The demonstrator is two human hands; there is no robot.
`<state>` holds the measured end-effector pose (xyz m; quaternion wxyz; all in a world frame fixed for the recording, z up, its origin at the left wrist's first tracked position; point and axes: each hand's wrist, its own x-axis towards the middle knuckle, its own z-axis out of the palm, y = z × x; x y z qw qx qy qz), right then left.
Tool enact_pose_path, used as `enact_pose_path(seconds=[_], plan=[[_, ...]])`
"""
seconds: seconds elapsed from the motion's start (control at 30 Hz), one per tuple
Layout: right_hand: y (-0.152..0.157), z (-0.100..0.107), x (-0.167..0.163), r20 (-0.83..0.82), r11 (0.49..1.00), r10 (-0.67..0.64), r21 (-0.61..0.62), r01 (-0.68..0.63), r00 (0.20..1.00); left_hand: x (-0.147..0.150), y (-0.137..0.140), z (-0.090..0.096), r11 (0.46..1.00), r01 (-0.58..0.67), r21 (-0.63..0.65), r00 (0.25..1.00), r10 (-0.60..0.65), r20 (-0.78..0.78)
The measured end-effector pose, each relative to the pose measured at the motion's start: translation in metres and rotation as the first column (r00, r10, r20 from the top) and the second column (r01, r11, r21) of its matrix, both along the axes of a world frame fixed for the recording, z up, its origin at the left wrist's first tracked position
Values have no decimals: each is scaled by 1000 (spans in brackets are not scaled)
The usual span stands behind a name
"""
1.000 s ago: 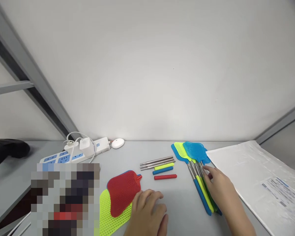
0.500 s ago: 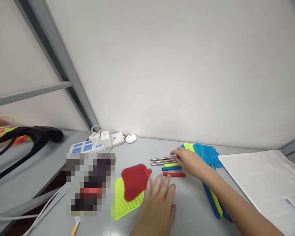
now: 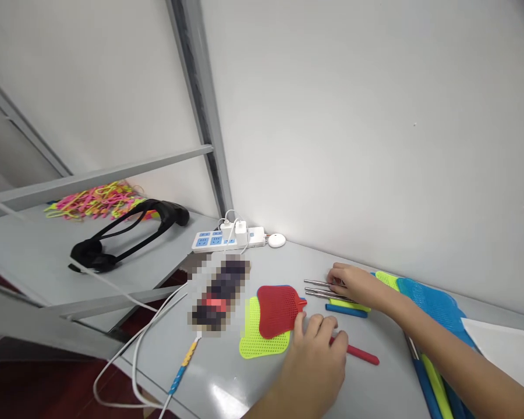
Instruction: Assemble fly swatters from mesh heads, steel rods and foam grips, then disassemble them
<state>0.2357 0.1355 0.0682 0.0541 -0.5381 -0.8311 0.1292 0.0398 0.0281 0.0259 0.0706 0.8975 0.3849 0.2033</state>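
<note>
Metal rods (image 3: pixel 325 296) lie toward the rear edge of the bench (image 3: pixel 375 390); sound technique would pinch one near its end, leaving its neighbours flat. The fingers of the right hand (image 3: pixel 353 283) curl over the rods, their grip hidden. Those of the left hand (image 3: pixel 315 362), bent and slightly apart, overlie the red handle (image 3: pixel 363 354); whether they clamp it cannot be told.

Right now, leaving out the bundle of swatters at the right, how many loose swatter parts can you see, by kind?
Mesh swatter heads: 3 (red, yellow-green, and a blue one mostly hidden under the red)
Loose grips: 3 (red, yellow-green, blue)
Metal rods: 3 visible, partly covered by the right hand
Total: 9 visible
</note>
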Motion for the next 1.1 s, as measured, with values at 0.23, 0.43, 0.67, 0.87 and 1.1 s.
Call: enact_pose_path(seconds=[0.23, 0.43, 0.67, 0.87, 1.1], plan=[[-30, 40, 3, -5, 970, -129, 206, 127, 992, -8, -5, -14, 996, 56, 68, 993, -63, 104], [-119, 74, -20, -716, 846, -214, 204, 492, 665, -28, -26, 15, 980, 175, -100, 799, -82, 595], [-180, 64, -90, -992, 942, -85, -109, 317, -90, -41, -45, 1, 918, 295, -264, 623, 25, 782], [-188, 58, -118, -966, 942, -22, -107, 318, -258, -42, -52, -1, 881, 330, -339, 751, -27, 660], [-188, 58, -124, -967, 945, 74, -10, 328, -243, -41, -50, 0, 875, 338, -348, 732, -12, 682]])
